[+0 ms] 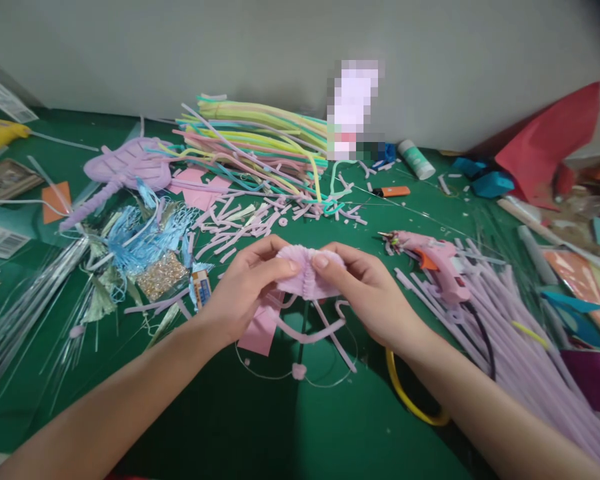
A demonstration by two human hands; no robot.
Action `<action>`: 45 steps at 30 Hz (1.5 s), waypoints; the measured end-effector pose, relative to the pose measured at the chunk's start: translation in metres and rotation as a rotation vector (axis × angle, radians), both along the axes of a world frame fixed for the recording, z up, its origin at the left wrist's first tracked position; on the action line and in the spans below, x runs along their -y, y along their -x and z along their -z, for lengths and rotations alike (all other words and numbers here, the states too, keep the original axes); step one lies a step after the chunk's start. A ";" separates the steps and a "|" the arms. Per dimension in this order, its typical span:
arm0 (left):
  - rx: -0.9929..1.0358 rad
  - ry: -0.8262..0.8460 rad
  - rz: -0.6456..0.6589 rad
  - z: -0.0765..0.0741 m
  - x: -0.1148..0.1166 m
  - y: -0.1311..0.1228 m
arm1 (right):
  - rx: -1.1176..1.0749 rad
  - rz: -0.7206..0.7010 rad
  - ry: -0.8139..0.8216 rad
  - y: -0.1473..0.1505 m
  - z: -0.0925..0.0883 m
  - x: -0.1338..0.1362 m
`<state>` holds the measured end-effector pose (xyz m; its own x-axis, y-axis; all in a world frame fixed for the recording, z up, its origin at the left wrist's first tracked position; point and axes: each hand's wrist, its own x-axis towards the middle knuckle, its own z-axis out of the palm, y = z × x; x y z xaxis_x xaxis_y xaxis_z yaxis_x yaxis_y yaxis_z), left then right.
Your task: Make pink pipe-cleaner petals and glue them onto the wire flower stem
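Observation:
Between my two hands is a light purple fuzzy piece [307, 270], apparently made of pipe cleaners, with a twisted ridge down its middle. My left hand [253, 283] pinches its left side, thumb on top. On the other side my right hand [363, 287] grips it the same way, the two thumbs near the ridge. Fingers beneath the piece are mostly hidden. Below it, loose purple pipe cleaners [310, 333] lie over a pink paper square [258, 331] and a thin clear loop carrying a small pink flower-shaped bead [299, 371].
A pink glue gun [433, 257] lies right, beside many purple pipe cleaners [510, 320]. Colourful pipe cleaners [260, 133] and cut scraps [250, 223] spread behind my hands. Blue tassels [145, 230], a bag of beads [161, 277] and a finished purple shape [127, 167] lie left.

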<state>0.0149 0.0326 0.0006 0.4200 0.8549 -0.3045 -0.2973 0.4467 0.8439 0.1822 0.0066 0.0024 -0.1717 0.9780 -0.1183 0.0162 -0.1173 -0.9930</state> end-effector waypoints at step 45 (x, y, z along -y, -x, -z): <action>-0.234 -0.084 -0.016 0.013 -0.004 0.020 | 0.440 0.217 -0.112 -0.051 -0.053 0.022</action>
<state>-0.0047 0.0367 -0.0125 0.3322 0.8873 -0.3198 -0.0957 0.3690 0.9245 0.2334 -0.0155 0.0555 0.0794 0.9965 -0.0259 0.4237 -0.0572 -0.9040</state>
